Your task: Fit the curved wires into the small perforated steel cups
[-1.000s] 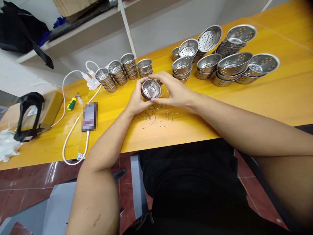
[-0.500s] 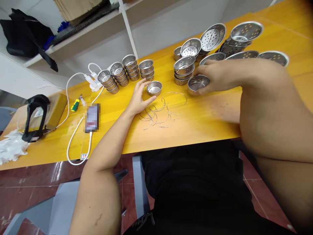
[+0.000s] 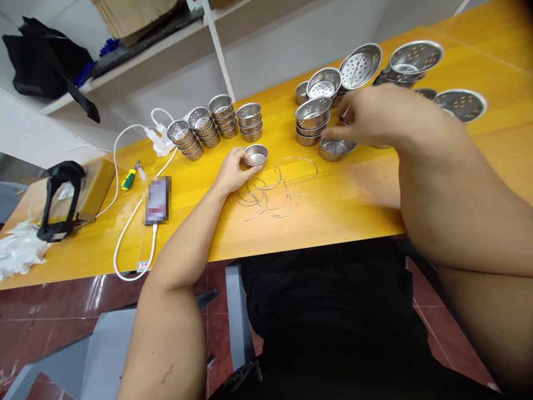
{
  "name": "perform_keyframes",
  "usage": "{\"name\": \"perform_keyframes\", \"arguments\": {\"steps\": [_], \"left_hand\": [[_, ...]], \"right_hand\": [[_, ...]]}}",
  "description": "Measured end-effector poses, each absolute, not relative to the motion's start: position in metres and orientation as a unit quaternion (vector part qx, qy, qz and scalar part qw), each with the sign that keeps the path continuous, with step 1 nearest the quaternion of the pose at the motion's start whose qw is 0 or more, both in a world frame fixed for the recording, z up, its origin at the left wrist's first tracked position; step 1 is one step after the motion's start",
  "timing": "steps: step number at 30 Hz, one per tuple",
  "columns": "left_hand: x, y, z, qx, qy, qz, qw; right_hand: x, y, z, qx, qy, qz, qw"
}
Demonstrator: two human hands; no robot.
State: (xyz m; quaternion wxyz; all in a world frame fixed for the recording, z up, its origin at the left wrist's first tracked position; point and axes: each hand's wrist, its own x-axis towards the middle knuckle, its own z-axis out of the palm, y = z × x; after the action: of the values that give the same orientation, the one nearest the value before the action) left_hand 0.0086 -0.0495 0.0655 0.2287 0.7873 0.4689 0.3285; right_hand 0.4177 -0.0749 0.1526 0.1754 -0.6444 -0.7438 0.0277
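Observation:
My left hand grips a small perforated metal cup by its sides, fingers on the far side and thumb on the near side. The cup is upright on the table. My right hand hangs above another metal cup, its thumb and curled fingers apart; the fingertips partly hide behind the hand. Just left of it rises a stack of perforated cups. Several thin curved wires lie loose on the table between my hands.
Several short stacks of cups line the back left. Larger perforated bowls stand at the back right, partly behind my right arm. A phone with a white cable, a screwdriver and a power strip lie left.
My left hand has closed on its cup, which has shifted slightly left and nearer. My right hand has lifted off the other cup, which stays on the table.

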Motion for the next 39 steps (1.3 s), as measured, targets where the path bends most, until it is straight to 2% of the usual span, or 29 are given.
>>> {"name": "perform_keyframes", "arguments": {"steps": [4,8,18,20,24,28,31,35,39], "left_hand": [[0.009,-0.051,0.066,0.791,0.469,0.323,0.225],[0.009,-0.052,0.066,0.792,0.472,0.317,0.223],[-0.008,-0.021,0.035,0.783,0.436,0.393,0.206],[-0.009,-0.021,0.036,0.790,0.433,0.391,0.187],[-0.007,-0.025,0.040,0.804,0.421,0.392,0.152],[-0.008,-0.024,0.038,0.809,0.414,0.391,0.144],[-0.010,-0.021,0.034,0.809,0.415,0.386,0.153],[-0.011,-0.018,0.029,0.802,0.418,0.387,0.181],[-0.011,-0.017,0.029,0.806,0.409,0.382,0.194]], "right_hand": [[0.395,-0.087,0.177,-0.618,-0.750,0.023,0.236],[0.391,-0.075,0.163,-0.567,-0.788,0.035,0.236],[0.405,-0.052,0.138,-0.579,-0.780,0.032,0.236],[0.404,-0.053,0.140,-0.551,-0.791,0.019,0.265],[0.395,-0.073,0.155,-0.415,-0.817,-0.041,0.398],[0.379,-0.098,0.173,-0.368,-0.833,-0.051,0.411],[0.371,-0.102,0.173,-0.349,-0.864,0.000,0.362],[0.368,-0.088,0.150,-0.337,-0.920,0.095,0.175],[0.364,-0.074,0.120,-0.389,-0.917,0.077,0.044]]}}
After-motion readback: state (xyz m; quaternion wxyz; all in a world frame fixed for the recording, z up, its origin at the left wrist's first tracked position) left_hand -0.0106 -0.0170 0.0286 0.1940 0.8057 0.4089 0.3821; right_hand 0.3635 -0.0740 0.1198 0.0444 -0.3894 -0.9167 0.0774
